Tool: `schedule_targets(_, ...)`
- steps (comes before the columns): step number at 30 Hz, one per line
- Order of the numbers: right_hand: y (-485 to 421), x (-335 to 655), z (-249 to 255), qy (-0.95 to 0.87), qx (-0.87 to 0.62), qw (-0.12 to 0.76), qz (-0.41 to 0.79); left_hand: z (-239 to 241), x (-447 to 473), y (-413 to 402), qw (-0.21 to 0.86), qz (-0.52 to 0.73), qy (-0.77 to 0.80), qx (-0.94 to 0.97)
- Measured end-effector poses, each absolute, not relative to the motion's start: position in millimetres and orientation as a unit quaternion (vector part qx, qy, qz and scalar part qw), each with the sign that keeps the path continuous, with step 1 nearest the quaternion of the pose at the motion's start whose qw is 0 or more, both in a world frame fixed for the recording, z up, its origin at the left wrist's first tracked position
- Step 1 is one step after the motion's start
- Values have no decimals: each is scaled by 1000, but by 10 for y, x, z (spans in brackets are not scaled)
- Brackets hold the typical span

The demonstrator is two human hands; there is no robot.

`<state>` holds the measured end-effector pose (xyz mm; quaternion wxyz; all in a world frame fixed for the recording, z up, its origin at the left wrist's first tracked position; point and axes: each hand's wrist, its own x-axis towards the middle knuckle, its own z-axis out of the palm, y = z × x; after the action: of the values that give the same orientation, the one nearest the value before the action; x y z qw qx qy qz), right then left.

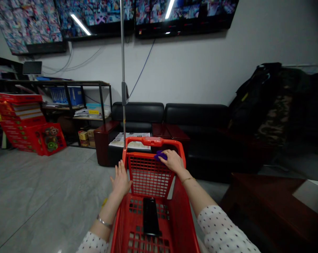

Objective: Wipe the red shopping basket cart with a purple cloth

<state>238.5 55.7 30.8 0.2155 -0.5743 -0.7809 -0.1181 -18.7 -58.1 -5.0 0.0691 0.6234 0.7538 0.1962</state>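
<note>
A red plastic shopping cart (pixel 184 211) stands right in front of me, its handle bar at the far end. My left hand (pixel 120 181) rests on the cart's left rim with the fingers stretched out and holds nothing. In my right hand (pixel 173 160) is a purple cloth (pixel 161 155), pressed against the top edge of the cart's far panel, below the handle. A black flat object (pixel 150 216) lies on the basket floor. The grey pole (pixel 123 63) rises from the cart's far left corner.
A black sofa (pixel 198 117) with dark red armrests stands behind the cart, newspapers (pixel 119 140) on its left seat. To the left are stacked red boxes (pixel 19 123) and a shelf (pixel 87 83) with folders. A dark red table (pixel 269 200) is at right; screens (pixel 185 21) hang above.
</note>
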Motion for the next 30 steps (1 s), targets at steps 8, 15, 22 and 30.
schedule_targets(8, 586, 2324, 216, -763, -577, 242, -158, -261, -158, -1140, 82, 134, 749, 643)
schedule_targets(15, 547, 1779, 240, -774, -548, 284, -142, -188, -131, -1133, 100, 144, 744, 645)
schedule_targets(22, 684, 770, 389, -872, -414, 244, -99, -251, -158, -1139, 115, 151, 742, 643)
schedule_targets(30, 732, 703, 528, -881, -442, 140, -90, -231, -166, -1102, 117, 141, 741, 646)
